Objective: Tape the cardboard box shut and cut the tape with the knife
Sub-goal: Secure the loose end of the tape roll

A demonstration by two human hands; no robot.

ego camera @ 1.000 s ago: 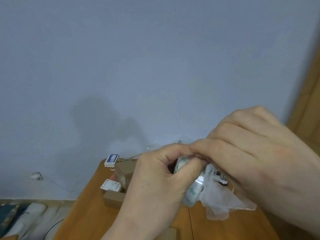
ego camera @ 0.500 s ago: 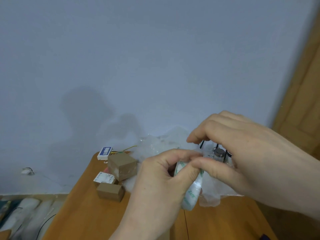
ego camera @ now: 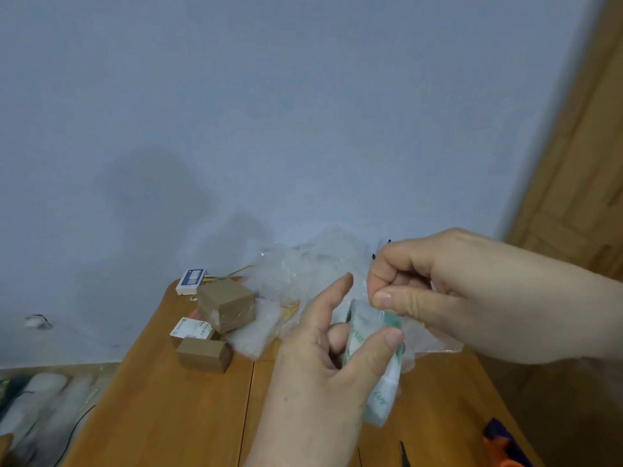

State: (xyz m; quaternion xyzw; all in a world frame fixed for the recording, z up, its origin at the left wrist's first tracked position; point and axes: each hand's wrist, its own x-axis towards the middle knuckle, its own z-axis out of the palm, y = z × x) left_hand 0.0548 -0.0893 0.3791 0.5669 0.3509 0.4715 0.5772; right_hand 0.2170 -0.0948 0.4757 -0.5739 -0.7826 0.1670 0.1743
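**Both hands on the tape roll, boxes left alone**

At lower left of the frame, pale bundles [ego camera: 37,396] lay on the floor beside the table [ego camera: 161,416]. Left of centre sat a white-and-blue box [ego camera: 191,280] at the table's far corner, then a taped cardboard box [ego camera: 226,304], a labelled packet [ego camera: 191,330] and a smaller cardboard box [ego camera: 204,354], all closed, so their contents could not be told. Behind them, crumpled plastic wrap [ego camera: 303,274] was heaped against the wall [ego camera: 303,112].

At centre, the left hand [ego camera: 323,375] clamped the tape roll [ego camera: 379,369] between thumb and fingers, index finger raised. The right hand [ego camera: 472,298] pinched the roll's loose end just above it. Half a second earlier the two hands pressed close together on the roll; now the right had drawn up and away, and more of the roll showed.

At lower right, a dark and orange object [ego camera: 502,443] lay at the table's edge; whether it was the knife could not be told.
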